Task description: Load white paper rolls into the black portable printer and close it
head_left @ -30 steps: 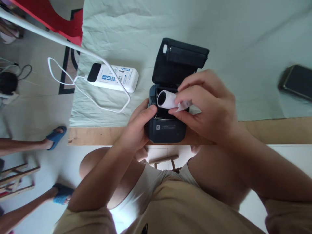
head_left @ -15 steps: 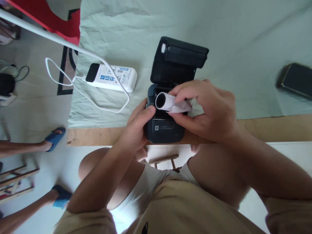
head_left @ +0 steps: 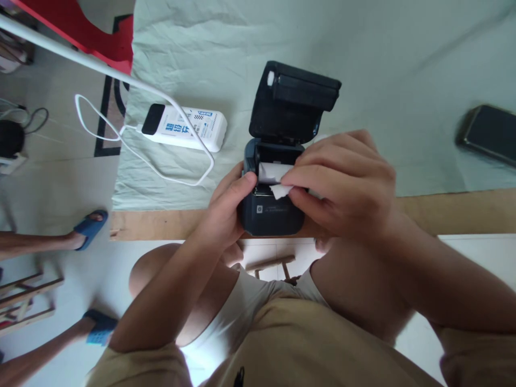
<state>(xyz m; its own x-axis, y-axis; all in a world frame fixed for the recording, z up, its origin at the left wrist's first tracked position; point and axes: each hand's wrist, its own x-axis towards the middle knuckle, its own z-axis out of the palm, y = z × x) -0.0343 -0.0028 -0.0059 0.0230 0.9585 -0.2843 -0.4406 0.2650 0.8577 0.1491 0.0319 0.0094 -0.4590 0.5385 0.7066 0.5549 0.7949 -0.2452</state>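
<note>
While the left hand (head_left: 228, 201) grips the dark box (head_left: 274, 216) at its 9 o'clock side, thumb on the rim and the other fingers mostly out of sight, the right hand (head_left: 342, 177) is at 3 o'clock with thumb and fingertips pinched on the white paper roll (head_left: 271, 172). (Clock directions are from the box, 12 being away from the person.) The roll lies sideways in the open compartment, its 3 o'clock end covered by the fingers, and a loose end (head_left: 280, 191) pokes out toward 6 over the front rim.

Box's lid (head_left: 290, 105) is flipped wide open at 12. Can't really tell whether the base touches the table or is held just above it, but it overlaps the wooden strip (head_left: 153, 226) on the near edge, with pale green cloth (head_left: 382, 80) beyond.

Out at 10 there's a white power bank (head_left: 193, 128) with blue print, plugged into a white cable (head_left: 100, 67) that loops across it, and further out the same way something red (head_left: 97, 35). Black phone-looking thing (head_left: 489, 134) sits between 2 and 3, kinda blurry. Somebody else's blue slippers (head_left: 85, 237) are on the floor around 8.
</note>
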